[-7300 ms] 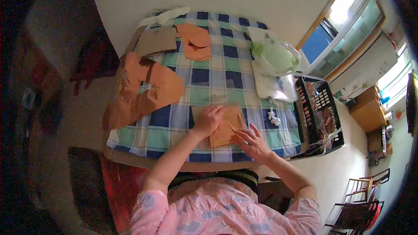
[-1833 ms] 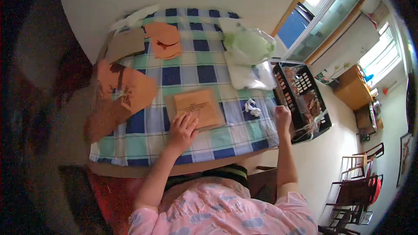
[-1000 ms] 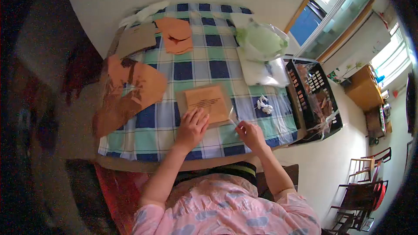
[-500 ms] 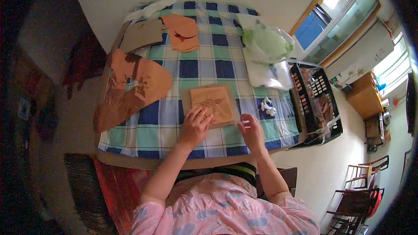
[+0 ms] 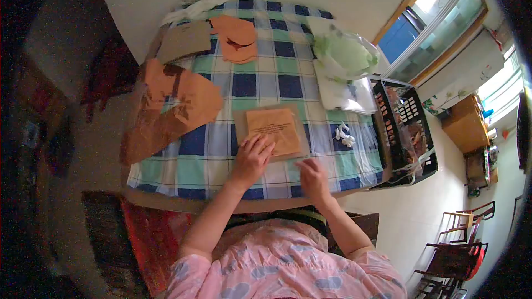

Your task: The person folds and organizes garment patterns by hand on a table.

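Note:
A clear plastic bag (image 5: 239, 117) with a folded orange piece (image 5: 271, 119) inside lies on the checked cloth in front of me. Dark printed lines run across the middle of the bag. My left hand (image 5: 255, 155) rests on the bag's lower left part, fingers stretched out and laid flat. Just off the lower right corner of the bag is my right hand (image 5: 315, 180). Its fingers are blurred by motion, so I cannot make out whether they pinch anything.
Orange cut pieces (image 5: 235, 39) and a larger brown-orange sheet (image 5: 183, 97) lie left. A cardboard piece (image 5: 183, 44) is behind them. Right are a greenish plastic bag (image 5: 346, 55), clear bags (image 5: 346, 94), a crumpled white scrap (image 5: 344, 135) and a black crate (image 5: 410, 111).
My right hand has moved down and slightly left, away from the bag's right edge. My left hand has stayed on the bag. The view has shifted slightly.

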Motion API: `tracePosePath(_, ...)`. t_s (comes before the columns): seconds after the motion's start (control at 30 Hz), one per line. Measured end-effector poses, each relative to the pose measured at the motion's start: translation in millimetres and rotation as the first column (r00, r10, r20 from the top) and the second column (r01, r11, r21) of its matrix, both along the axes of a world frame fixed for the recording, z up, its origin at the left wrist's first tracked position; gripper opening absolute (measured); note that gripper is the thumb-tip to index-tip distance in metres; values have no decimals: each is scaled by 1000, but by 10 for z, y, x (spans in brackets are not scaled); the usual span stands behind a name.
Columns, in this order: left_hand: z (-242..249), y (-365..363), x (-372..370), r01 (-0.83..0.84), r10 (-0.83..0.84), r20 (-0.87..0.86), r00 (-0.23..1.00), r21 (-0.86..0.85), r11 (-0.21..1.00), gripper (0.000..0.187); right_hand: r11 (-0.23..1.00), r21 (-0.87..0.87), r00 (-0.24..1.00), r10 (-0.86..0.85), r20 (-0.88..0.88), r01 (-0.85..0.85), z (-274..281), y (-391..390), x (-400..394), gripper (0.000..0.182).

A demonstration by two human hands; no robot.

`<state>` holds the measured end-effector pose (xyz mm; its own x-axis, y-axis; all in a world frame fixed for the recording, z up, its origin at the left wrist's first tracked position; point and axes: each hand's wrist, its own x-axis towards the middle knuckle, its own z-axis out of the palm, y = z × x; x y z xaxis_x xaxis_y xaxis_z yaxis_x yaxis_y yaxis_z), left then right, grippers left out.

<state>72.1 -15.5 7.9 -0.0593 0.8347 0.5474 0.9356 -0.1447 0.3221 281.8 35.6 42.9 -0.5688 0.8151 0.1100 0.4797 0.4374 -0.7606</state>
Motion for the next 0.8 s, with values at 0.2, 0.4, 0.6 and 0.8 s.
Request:
tracePosePath(0.2,-10,5,-3,8,-9,17,1000,42,999,29,813,437,923,349,165,-385,-78,-97,-350,43)
tracePosePath(0.4,-11,-1,-1,-2,3,-22,1000,46,999,29,816,428,915,287,283,-388,-98,-91,-345,49)
tracePosePath(0.6,3,-17,16,-30,30,-32,999,5,1000,30,829,388,907,305,292,-403,-38,-150,-220,46)
tracePosePath(0.8,-72,-20,16,-30,30,-22,999,-37,999,31,980,130,989,-151,6,149,90,59,-18,23)
